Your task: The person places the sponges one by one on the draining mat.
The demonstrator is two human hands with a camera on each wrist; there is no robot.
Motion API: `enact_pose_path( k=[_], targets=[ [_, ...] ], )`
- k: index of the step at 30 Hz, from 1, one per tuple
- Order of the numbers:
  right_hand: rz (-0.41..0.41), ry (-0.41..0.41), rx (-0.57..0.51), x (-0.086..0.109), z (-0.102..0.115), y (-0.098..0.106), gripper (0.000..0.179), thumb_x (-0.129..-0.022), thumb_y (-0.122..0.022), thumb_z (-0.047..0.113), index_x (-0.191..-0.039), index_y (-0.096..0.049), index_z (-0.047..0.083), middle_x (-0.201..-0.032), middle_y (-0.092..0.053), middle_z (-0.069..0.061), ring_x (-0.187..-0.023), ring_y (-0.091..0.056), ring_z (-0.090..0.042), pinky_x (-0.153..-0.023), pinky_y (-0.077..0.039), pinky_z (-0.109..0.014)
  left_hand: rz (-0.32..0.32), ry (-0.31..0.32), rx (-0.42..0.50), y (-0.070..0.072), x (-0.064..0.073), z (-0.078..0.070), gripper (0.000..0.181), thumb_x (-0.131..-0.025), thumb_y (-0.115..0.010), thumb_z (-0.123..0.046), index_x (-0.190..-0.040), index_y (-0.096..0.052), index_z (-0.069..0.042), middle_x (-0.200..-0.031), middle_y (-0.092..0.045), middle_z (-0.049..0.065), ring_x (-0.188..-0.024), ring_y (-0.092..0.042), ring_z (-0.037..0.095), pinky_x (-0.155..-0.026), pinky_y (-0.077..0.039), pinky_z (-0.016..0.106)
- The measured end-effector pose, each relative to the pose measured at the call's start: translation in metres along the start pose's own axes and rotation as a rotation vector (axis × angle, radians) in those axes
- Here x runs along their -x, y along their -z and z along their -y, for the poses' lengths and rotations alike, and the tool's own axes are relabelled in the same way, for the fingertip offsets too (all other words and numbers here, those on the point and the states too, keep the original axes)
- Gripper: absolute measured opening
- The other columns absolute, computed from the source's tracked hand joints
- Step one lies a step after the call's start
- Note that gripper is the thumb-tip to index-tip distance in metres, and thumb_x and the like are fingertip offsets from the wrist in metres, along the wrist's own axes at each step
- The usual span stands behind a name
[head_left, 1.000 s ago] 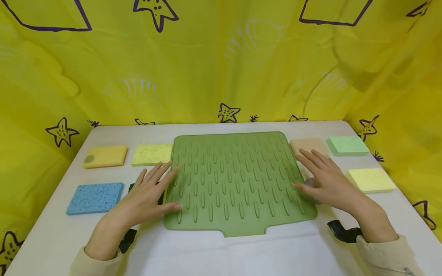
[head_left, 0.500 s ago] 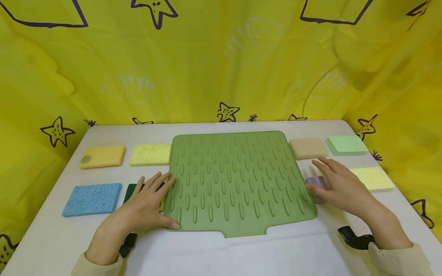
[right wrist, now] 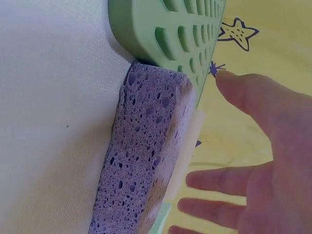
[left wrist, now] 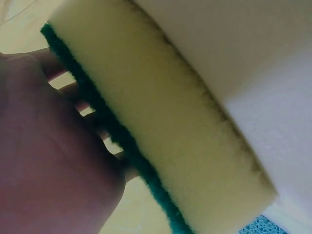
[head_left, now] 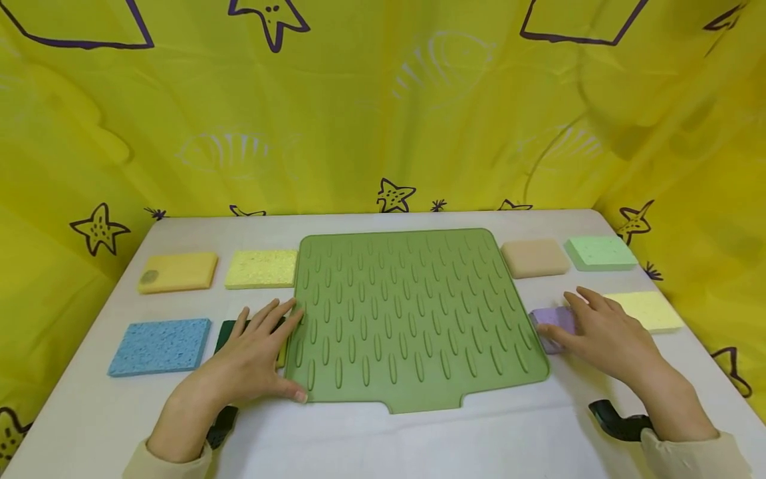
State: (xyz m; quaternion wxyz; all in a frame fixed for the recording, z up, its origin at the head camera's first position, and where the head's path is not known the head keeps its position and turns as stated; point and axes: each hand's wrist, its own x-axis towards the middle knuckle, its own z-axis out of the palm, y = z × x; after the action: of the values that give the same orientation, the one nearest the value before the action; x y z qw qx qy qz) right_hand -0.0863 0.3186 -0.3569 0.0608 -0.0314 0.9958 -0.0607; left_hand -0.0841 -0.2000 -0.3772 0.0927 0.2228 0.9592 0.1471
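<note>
A green ridged mat (head_left: 413, 313) lies mid-table between both hands. My left hand (head_left: 251, 359) is spread above a yellow sponge (left wrist: 156, 107) with a dark green scouring layer on top, its thumb at the mat's lower left corner. The hand covers most of that sponge in the head view. Over at the mat's right edge, my right hand (head_left: 616, 339) hovers above a purple porous sponge (right wrist: 141, 136), fingers apart and thumb over the sponge's near side. In the right wrist view a gap shows between this hand and the sponge.
Left of the mat lie a blue sponge (head_left: 159, 347), an orange-yellow sponge (head_left: 179, 271) and a speckled yellow one (head_left: 261, 269). To the right are beige (head_left: 534, 257), mint green (head_left: 600, 253) and pale yellow (head_left: 649, 311) sponges. A yellow curtain (head_left: 359, 113) stands behind the table.
My right hand has moved right and toward me, off the mat's edge to above the purple sponge, uncovering the beige one. The left hand has shifted slightly down and left. The mat stays put.
</note>
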Motion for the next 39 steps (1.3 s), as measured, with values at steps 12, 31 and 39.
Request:
enact_pose_path(
  k=[12,31,39],
  targets=[
    [0.077,-0.068,0.026,-0.0006,-0.0006,-0.0014,0.095,-0.09,-0.048,0.072,-0.138,-0.045,-0.01,-0.137,-0.041,-0.039,-0.106,-0.047,-0.061,-0.069,-0.045,-0.063,-0.011,-0.027,-0.075,-0.0037,-0.0015,-0.0036,0.131,-0.052,-0.073,-0.082,-0.153,-0.037,-0.007,-0.161,-0.028,0.014,-0.145,-0.03,0.043,-0.113,-0.013,0.075],
    [0.065,-0.098,-0.013,-0.0079,-0.0004,-0.0072,0.097,-0.088,-0.05,0.074,-0.135,-0.046,-0.01,-0.131,-0.043,-0.039,-0.097,-0.05,-0.059,-0.058,-0.046,-0.061,-0.007,-0.013,-0.122,-0.0043,-0.006,-0.0062,0.139,-0.048,-0.074,-0.083,-0.151,-0.035,0.002,-0.16,-0.031,0.018,-0.145,-0.032,0.038,-0.113,-0.012,0.074],
    [0.069,-0.098,-0.002,-0.009,0.0005,-0.0075,0.095,-0.087,-0.051,0.074,-0.135,-0.047,-0.008,-0.13,-0.044,-0.038,-0.095,-0.052,-0.058,-0.056,-0.045,-0.058,-0.002,-0.005,-0.12,-0.0041,-0.0054,-0.007,0.139,-0.048,-0.075,-0.081,-0.152,-0.033,0.001,-0.16,-0.031,0.018,-0.146,-0.032,0.038,-0.113,-0.012,0.075]
  ],
)
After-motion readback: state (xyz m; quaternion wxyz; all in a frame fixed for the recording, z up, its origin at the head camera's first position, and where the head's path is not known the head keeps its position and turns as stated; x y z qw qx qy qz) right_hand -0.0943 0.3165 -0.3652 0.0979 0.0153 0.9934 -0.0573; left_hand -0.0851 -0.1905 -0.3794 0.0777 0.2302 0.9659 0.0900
